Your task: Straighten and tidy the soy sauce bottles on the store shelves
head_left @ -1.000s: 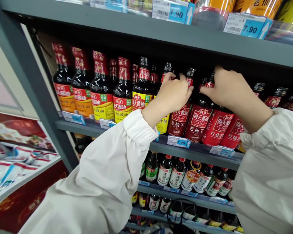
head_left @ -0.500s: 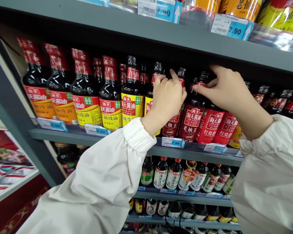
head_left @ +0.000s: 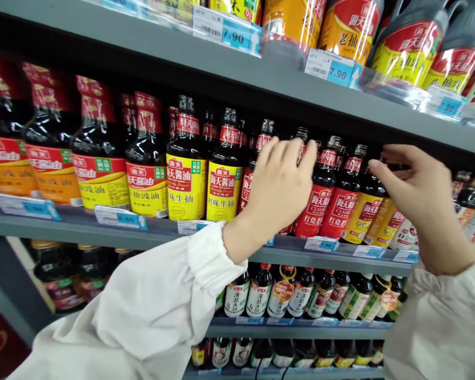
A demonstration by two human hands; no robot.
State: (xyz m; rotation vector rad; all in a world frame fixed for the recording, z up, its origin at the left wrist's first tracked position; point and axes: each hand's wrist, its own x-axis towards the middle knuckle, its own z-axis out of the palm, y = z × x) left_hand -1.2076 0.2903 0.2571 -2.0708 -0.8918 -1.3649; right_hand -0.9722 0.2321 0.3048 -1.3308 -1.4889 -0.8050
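My left hand (head_left: pixel 277 187) is open in front of the dark-red-label soy sauce bottles, its fingers stretched upward near their necks. It hides most of one bottle; whether the fingertips touch glass I cannot tell. Further right, my right hand (head_left: pixel 421 192) is open too, thumb and fingers apart, beside the necks of the soy sauce bottles with yellow labels (head_left: pixel 362 211). Nothing is held in it. Between the hands stand red-label soy sauce bottles (head_left: pixel 339 208) in the front row. Left of my left hand is a soy sauce bottle with a bright yellow label (head_left: pixel 224 187).
Bottles with red neck wraps (head_left: pixel 98 153) fill the shelf's left part. Close above the bottles runs the grey upper shelf edge (head_left: pixel 150 45), with large jugs (head_left: pixel 407 47) on it. Lower shelves hold more small bottles (head_left: pixel 237 295). Price tags (head_left: pixel 121 217) line the edges.
The view has shifted to the right along the shelf. My right hand has moved right from the red-label bottles to the yellow-label ones. My left hand's fingers have straightened from a bent pose.
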